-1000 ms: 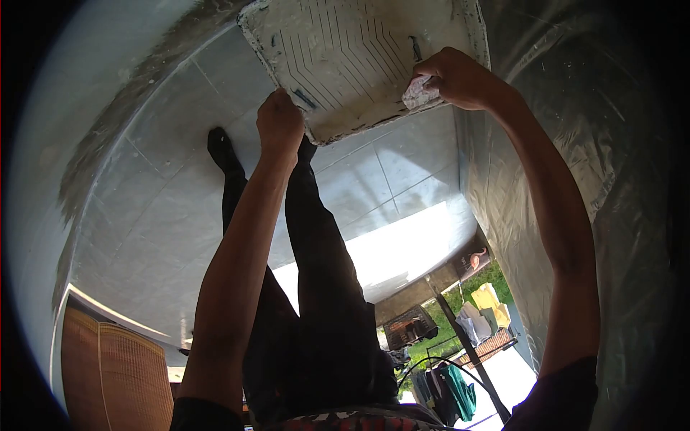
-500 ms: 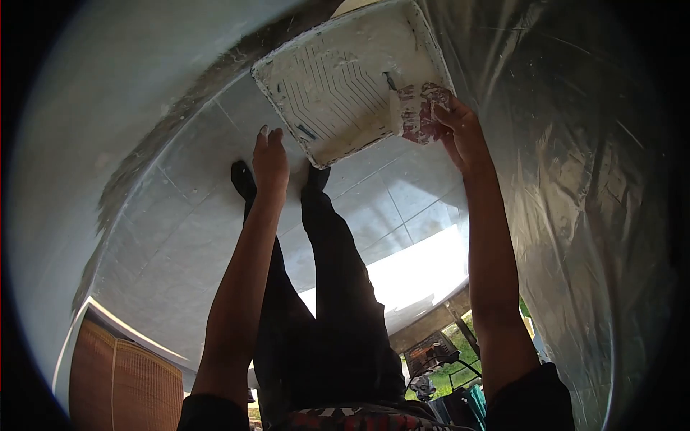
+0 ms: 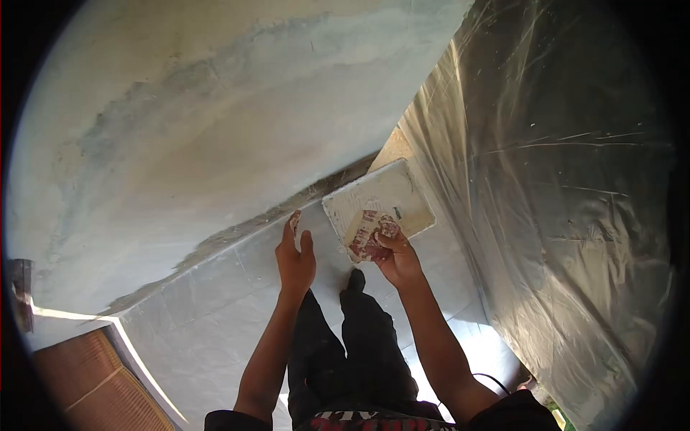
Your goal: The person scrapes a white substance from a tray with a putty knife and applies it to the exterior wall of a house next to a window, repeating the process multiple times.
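Paint-smeared rag [image 3: 371, 235], a wadded cloth blotched red-brown and white, sits in the right hand [image 3: 397, 260], fingers curled around its lower edge, thumb side pressed on top. Rag is held just over the near edge of a square white plastic paint tray [image 3: 402, 197], caked with dried white paint; whether rag and tray touch, cannot tell. Tray lies flat on the pale grey tiled floor [image 3: 215, 309], close to the base of the wall, one corner pointing toward the plastic sheet.

Left hand [image 3: 295, 258] is empty, fingers stretched out loosely and close together, white paint on the fingertips. It hovers just left of the tray, not touching it, above the floor tiles near the wall's foot.

Rough plastered wall [image 3: 215, 122], patchy grey and cream, fills the upper left; a dark ragged strip runs along its base where it meets the floor. Clear crinkled plastic sheeting [image 3: 560, 194] hangs down the right side, catching glare. A strip of tan board [image 3: 392, 151] shows between wall and sheeting, just behind the tray.

Person's dark trousers [image 3: 345, 352] and one dark foot [image 3: 355, 279] show between the forearms, the foot just beside the right hand. Woven orange-brown panel [image 3: 86, 381] sits low left. Bright sunlit patch on the floor near the right elbow.
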`<state>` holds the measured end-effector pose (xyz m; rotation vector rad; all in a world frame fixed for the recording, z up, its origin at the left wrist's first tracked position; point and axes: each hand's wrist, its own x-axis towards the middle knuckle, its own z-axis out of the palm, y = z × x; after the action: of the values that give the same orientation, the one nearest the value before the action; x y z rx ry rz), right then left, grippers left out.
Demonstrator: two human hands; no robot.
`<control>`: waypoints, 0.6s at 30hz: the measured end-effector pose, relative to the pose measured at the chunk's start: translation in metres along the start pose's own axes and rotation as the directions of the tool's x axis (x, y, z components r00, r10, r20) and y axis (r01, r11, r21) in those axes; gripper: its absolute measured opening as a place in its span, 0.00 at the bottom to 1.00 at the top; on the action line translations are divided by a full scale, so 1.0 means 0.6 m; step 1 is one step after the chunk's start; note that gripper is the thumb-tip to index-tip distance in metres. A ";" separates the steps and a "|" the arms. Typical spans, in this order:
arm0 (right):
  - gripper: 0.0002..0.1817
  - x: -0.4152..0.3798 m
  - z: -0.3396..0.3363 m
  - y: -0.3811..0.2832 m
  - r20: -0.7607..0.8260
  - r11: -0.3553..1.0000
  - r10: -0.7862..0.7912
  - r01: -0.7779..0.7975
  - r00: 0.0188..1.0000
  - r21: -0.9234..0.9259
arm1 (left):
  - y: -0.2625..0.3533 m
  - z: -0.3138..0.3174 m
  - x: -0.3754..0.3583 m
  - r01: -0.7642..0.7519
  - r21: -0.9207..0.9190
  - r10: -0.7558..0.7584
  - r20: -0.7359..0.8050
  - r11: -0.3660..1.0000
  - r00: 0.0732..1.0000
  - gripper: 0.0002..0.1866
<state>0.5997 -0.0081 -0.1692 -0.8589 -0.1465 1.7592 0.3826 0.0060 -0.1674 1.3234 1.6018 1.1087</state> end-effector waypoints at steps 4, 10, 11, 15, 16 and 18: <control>0.24 -0.009 0.086 -0.041 0.141 1.000 0.018 -0.015 0.990 -0.024 | 0.120 -0.074 -0.012 -0.237 0.145 0.264 -0.217 0.961 0.940 0.24; 0.24 0.009 0.287 -0.007 0.367 0.992 0.011 0.035 0.930 -0.118 | 0.214 -0.303 0.021 -0.399 0.352 0.527 -0.453 0.847 0.719 0.24; 0.23 -0.002 0.301 -0.016 0.387 0.990 0.011 0.045 0.922 -0.135 | 0.236 -0.316 0.007 -0.406 0.403 0.567 -0.477 0.820 0.671 0.23; 0.22 -0.021 0.464 0.026 0.527 0.965 -0.055 0.180 0.848 -0.189 | 0.279 -0.482 0.023 -0.414 0.488 0.639 -0.544 0.769 0.544 0.24; 0.21 -0.025 0.499 0.035 0.525 0.951 -0.092 0.231 0.846 -0.205 | 0.286 -0.518 0.027 -0.420 0.500 0.653 -0.552 0.757 0.519 0.24; 0.20 -0.046 0.570 0.051 0.570 0.931 -0.153 0.312 0.807 -0.191 | 0.306 -0.582 0.030 -0.439 0.608 0.749 -0.510 0.662 0.423 0.26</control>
<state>0.3700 0.0626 0.0773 -0.4726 -0.8663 1.7230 0.1124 -0.0128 0.1198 2.0003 2.0325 2.0826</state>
